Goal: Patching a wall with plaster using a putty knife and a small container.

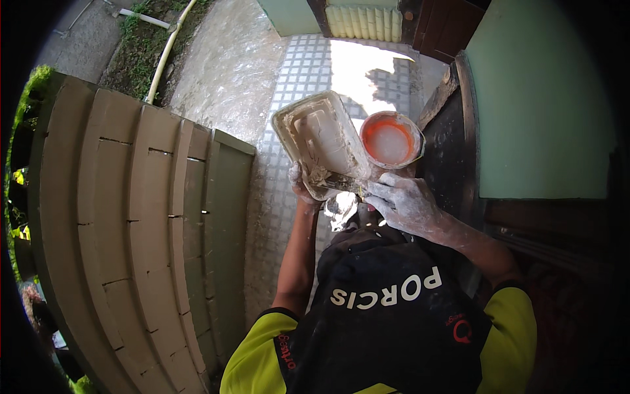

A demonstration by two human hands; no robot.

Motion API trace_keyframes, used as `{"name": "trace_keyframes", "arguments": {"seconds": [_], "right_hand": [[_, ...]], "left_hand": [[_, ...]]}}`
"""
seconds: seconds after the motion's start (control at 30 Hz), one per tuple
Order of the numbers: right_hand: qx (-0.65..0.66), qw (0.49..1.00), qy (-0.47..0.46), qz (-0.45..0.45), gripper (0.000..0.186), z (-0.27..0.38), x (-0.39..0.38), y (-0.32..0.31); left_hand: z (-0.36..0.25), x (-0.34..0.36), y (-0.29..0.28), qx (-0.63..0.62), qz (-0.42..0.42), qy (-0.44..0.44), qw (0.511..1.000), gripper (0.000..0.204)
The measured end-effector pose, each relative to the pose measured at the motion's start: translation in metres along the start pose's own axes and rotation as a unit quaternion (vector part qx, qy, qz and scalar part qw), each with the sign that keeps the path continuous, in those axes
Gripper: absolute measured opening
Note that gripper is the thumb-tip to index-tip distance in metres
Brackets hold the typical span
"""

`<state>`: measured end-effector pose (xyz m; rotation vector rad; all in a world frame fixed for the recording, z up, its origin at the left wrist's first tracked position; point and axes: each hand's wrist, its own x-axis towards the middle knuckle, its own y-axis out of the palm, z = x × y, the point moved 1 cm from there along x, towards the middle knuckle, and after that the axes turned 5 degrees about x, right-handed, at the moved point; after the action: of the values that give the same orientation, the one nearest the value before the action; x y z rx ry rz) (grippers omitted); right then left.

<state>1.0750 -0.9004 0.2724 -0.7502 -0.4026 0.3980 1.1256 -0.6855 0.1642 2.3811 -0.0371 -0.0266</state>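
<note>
My left hand (300, 184) grips the near left corner of a pale rectangular tub (283, 125), its fingers closed around the wall. Whitish paste coats the tub's inside and lies thicker near the close end. My white-smeared right hand (403, 203) is closed on a putty knife (342, 183), whose blade rests in or just over the paste by the tub's near edge. Most of the knife's handle is hidden by the fingers. Just beyond my right hand stands a round bucket (420, 141) with an orange inside and whitish contents.
A slatted wooden wall (111, 217) rises on the left. Patterned tile floor (303, 65) stretches ahead, partly sunlit. On the right are a green wall (545, 111) and a dark panel (453, 144). A pale pipe (172, 49) runs along the soil at the far left.
</note>
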Motion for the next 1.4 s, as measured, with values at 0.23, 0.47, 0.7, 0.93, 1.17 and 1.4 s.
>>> {"name": "trace_keyframes", "arguments": {"seconds": [0.23, 0.47, 0.7, 0.93, 1.17, 1.4], "right_hand": [[-0.258, 0.96, -0.108, 0.006, 0.044, -0.003, 0.005, -0.01], [-0.174, 0.977, -0.12, -0.011, 0.035, -0.02, 0.01, -0.001], [-0.167, 0.977, -0.126, 0.033, 0.034, -0.028, 0.02, -0.012], [-0.26, 0.957, -0.124, 0.042, 0.044, -0.014, 0.02, -0.027], [-0.179, 0.98, -0.083, 0.038, 0.05, -0.014, 0.024, -0.021], [-0.261, 0.96, -0.095, 0.023, 0.044, 0.001, 0.024, -0.036]], "left_hand": [[-0.015, 0.0, 0.019, -0.046, 0.168, -0.111, 0.978, 0.071], [-0.013, -0.011, 0.027, 0.032, 0.071, -0.12, 0.99, 0.071], [-0.012, -0.008, 0.024, 0.058, -0.036, -0.195, 0.978, 0.07], [-0.013, -0.012, 0.017, 0.117, -0.024, -0.198, 0.973, 0.072], [-0.01, -0.011, 0.011, 0.026, 0.013, -0.175, 0.984, 0.07], [-0.012, -0.007, 0.015, 0.003, 0.009, -0.172, 0.985, 0.068]]}}
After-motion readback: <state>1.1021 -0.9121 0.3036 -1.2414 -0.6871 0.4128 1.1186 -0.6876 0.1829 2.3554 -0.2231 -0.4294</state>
